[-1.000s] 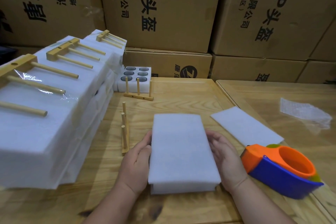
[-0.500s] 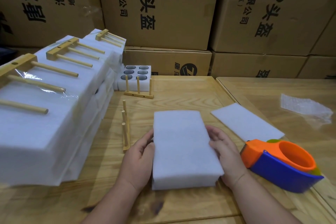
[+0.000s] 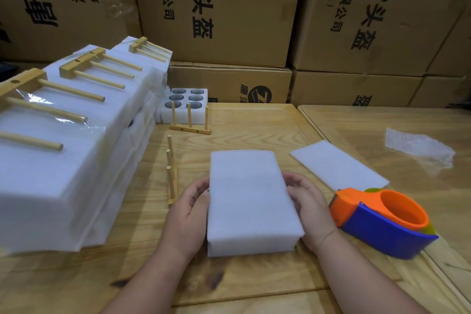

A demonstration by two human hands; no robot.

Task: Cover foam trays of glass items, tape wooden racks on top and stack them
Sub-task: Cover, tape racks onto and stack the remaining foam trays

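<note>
A white foam tray with a foam sheet laid over it lies on the wooden table in front of me. My left hand grips its left side and my right hand grips its right side, fingers curled over the top edges. A wooden rack with three pegs stands just left of my left hand. A second rack stands further back, in front of an uncovered foam tray of glass items. A loose foam sheet lies to the right. An orange and blue tape dispenser sits beside my right hand.
A stack of covered foam trays with racks taped on top fills the left side. Cardboard boxes wall off the back of the table. A crumpled piece of clear plastic lies at the far right.
Both hands have slid a little forward along the covered tray's sides, and their fingers now curl more over its top edges. The tray has barely moved.
</note>
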